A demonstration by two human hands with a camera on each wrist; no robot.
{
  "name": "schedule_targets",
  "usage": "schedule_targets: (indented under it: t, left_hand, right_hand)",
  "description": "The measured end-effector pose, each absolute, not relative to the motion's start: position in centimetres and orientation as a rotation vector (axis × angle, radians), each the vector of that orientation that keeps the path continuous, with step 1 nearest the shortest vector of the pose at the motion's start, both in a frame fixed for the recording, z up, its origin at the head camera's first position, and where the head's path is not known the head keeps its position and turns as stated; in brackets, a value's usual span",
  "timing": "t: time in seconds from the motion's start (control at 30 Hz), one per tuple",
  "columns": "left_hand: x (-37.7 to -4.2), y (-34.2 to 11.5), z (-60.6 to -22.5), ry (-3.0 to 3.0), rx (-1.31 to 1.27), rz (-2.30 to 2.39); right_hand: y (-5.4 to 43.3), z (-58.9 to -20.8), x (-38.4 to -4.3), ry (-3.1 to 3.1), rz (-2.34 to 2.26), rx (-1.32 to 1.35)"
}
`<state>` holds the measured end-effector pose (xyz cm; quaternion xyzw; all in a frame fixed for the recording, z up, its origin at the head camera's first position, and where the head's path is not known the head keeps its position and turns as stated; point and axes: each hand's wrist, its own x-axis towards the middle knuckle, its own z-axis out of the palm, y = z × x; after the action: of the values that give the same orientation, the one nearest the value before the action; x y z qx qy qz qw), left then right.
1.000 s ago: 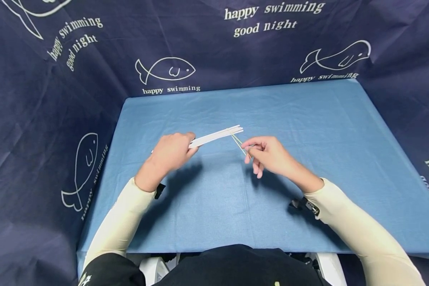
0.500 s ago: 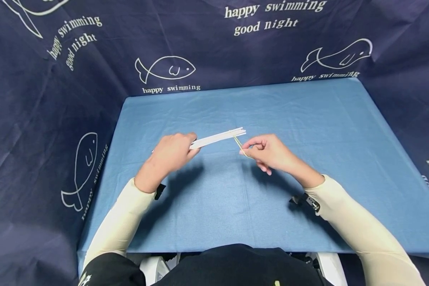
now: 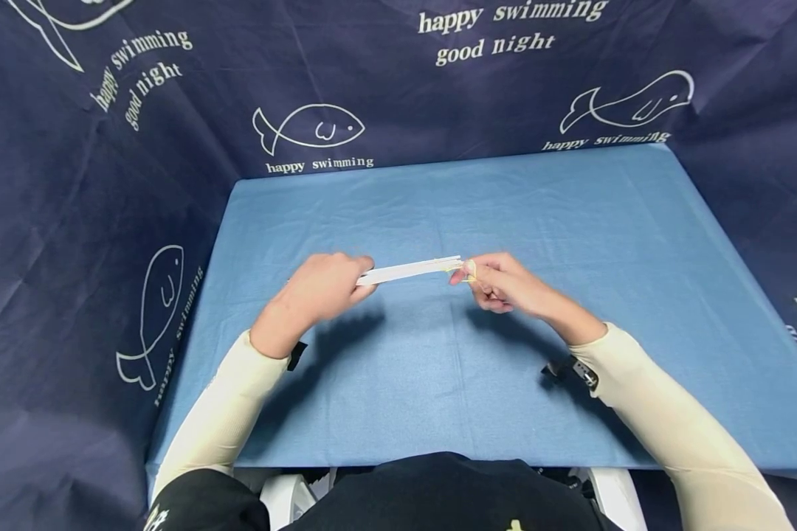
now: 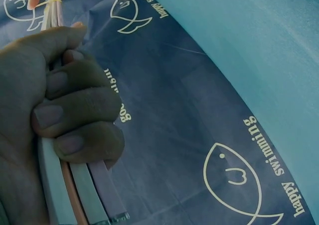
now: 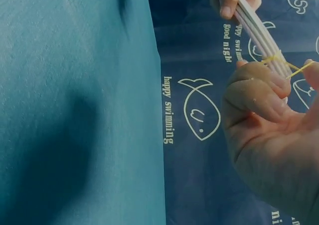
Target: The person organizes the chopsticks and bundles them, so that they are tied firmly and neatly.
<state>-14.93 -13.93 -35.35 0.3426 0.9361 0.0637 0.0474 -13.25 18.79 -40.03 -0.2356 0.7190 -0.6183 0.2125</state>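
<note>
My left hand (image 3: 324,289) grips a bundle of long, thin, pale sticks (image 3: 408,271), held above the table and pointing right. In the left wrist view, curled fingers (image 4: 82,110) wrap the bundle, whose lower ends (image 4: 87,190) look white, orange, greenish and lilac. At the far end of the bundle, my right hand (image 3: 510,284) holds a yellow rubber band (image 5: 298,70). The right wrist view has the band round the stick ends and stretched toward the thumb (image 5: 311,75). The right fingers (image 5: 256,93) are curled close by the stick tips, partly hiding them.
A blue cloth covers the table (image 3: 398,383). Dark blue fabric walls (image 3: 398,88) with white fish drawings and lettering stand behind it and at both sides. The person's dark-clothed body (image 3: 445,494) is at the front edge.
The right hand has come up to the stick ends, and the band, earlier a long stretched loop below them, is now short and close to the tips. The bundle has shifted slightly right and down.
</note>
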Motion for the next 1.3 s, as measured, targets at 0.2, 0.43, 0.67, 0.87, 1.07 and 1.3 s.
schedule_targets:
  t: [0.2, 0.43, 0.67, 0.87, 1.07, 1.3]
  left_hand:
    - [-14.9, -14.0, -35.6, 2.811, 1.143, 0.22]
    - [-14.8, -13.9, -35.8, 2.793, 1.175, 0.235]
    - [-14.3, -13.4, -36.0, 2.745, 1.261, 0.287]
    - [-14.2, -12.7, -35.8, 2.738, 1.328, 0.291]
    - [-14.0, -12.2, -35.9, 2.767, 1.368, 0.235]
    - [-13.3, -11.6, -36.2, 2.772, 1.531, 0.1]
  right_hand:
    - [19.2, -40.1, -14.0, 1.938, -1.672, -0.721]
    - [19.2, -39.8, -14.3, 1.852, -1.635, -0.726]
    - [18.5, -39.7, -14.4, 1.895, -1.541, -0.66]
    - [17.5, -40.3, -14.7, 1.768, -1.553, -0.607]
    - [17.6, -40.3, -15.0, 1.578, -1.623, -0.585]
    - [18.0, -39.1, -15.6, 1.535, -1.741, -0.519]
